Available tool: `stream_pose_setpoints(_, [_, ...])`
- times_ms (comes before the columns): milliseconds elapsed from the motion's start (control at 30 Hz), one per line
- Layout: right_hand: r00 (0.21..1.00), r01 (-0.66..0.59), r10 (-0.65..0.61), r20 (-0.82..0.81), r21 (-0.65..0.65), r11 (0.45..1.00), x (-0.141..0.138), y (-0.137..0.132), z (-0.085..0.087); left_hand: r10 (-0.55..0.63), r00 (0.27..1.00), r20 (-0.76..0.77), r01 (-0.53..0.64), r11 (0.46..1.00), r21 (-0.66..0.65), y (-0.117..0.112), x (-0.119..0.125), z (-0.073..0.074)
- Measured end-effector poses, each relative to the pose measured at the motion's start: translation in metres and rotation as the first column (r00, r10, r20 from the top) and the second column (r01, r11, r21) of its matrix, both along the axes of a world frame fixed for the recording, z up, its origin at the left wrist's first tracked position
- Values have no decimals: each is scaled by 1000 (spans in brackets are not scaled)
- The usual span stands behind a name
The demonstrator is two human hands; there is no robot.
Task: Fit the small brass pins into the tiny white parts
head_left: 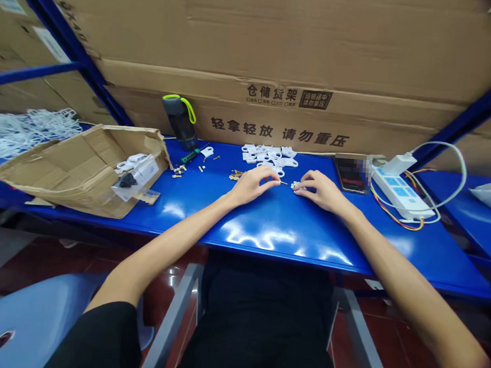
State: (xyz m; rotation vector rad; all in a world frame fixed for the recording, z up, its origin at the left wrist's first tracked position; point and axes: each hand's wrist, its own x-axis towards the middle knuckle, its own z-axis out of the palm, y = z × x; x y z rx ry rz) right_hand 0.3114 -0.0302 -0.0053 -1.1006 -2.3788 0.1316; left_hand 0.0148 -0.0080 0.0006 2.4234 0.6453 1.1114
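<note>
Over the blue bench [267, 230], left hand [252, 185] pinching one brass pin [284, 182], right hand [318, 190] curled, hold unclear

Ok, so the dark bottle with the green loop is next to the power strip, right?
No. The head view shows the dark bottle standing near the cardboard box at the back of the blue table, well to the left of the power strip.

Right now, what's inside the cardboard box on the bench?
The open cardboard box holds white plastic parts and a clear bag with a black piece by it. Its flaps and walls hide anything deeper, so the bottom can't be seen.
</note>
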Motion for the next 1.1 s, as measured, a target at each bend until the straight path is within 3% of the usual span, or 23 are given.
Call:
stream_pose_setpoints(200, [1000,4,-3,-19,47,999,-8,-6,6,4,1000,18,-3,998,-60,-1,2,1])
stream_pose_setpoints(400, [961,-9,29,-275,72,997,-24,-25,27,39,997,72,-22,974,-225,-4,6,2])
stream_pose_setpoints(567, [924,4,23,-382,69,998,-33,-34,32,28,996,87,0,951,-308,-8,9,5])
stream_pose_setpoints(767, [911,-16,20,-412,13,1000,-35,-35,30,15,993,116,31,925,-378,-10,10,5])
stream_pose_setpoints(1100, [923,-27,36,-383,30,999,-39,-35,29,18,992,128,35,916,-399,-13,11,7])
